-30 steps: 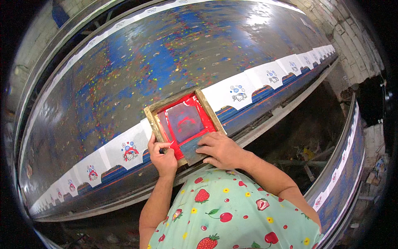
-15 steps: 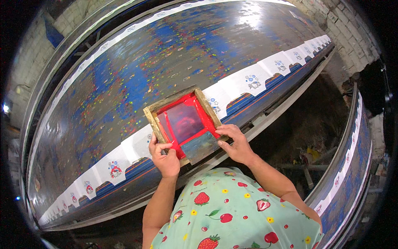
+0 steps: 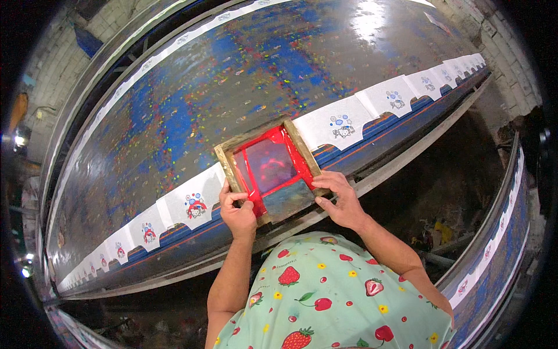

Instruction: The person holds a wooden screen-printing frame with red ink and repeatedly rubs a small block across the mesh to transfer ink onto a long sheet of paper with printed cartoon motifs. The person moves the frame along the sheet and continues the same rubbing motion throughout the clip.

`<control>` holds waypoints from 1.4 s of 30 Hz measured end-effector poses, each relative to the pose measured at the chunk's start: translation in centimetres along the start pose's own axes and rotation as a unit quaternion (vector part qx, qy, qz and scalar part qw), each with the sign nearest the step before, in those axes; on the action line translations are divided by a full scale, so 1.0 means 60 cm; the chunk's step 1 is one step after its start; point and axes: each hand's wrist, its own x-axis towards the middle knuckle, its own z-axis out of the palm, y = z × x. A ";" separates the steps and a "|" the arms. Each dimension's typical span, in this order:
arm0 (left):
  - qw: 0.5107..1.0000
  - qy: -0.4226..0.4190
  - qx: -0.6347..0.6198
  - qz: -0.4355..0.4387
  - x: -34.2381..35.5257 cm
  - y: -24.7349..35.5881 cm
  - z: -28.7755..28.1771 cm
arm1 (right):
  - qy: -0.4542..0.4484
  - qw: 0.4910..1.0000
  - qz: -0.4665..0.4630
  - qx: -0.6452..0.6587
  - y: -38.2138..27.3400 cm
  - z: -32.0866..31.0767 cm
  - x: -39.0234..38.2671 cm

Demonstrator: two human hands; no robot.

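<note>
A square wooden-framed printing screen [image 3: 298, 143] rests tilted across the row of white sheet pieces at the table's near edge. Wet red ink [image 3: 256, 185] lines its inner sides around a see-through mesh window [image 3: 268, 166]. My left hand [image 3: 238, 218] grips the frame's left side near its lower corner. On the opposite side, my right hand [image 3: 340, 200] pinches the edge between thumb and fingers. The white piece [image 3: 325, 119] to the right bears a blue and grey cartoon print. Leftward, another piece [image 3: 200, 195] carries a similar print with red in it. Whatever lies beneath the screen is mostly hidden.
A long, dark, paint-spotted table [image 3: 192, 110] stretches across, with another white row [image 3: 183, 39] along its far edge. A second table [image 3: 491, 256] with printed pieces stands at the lower right. Clutter lies in the dark gap between them. A brick wall [image 3: 511, 64] rises behind.
The screen has moved right along the row, with both hands still holding it. Prints on both sides, partly covered before, now show whole. The view has shifted too.
</note>
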 end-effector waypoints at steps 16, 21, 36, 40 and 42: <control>0.999 0.008 -0.003 -0.046 0.000 -0.012 -0.006 | -0.013 0.999 -0.029 -0.041 -0.020 -0.022 0.005; 0.999 -0.003 0.004 -0.043 -0.002 -0.010 -0.007 | -0.081 0.982 -0.126 -0.118 -0.051 -0.001 0.018; 0.997 0.004 0.073 0.005 -0.003 0.001 0.002 | -0.381 0.867 -0.193 -0.258 -0.069 0.018 0.200; 0.999 0.007 0.053 0.007 -0.004 0.000 0.004 | -0.370 0.878 -0.168 -0.253 -0.052 0.038 0.279; 0.999 0.008 0.049 0.004 -0.006 0.002 0.004 | -0.336 0.894 -0.161 -0.249 -0.039 0.054 0.312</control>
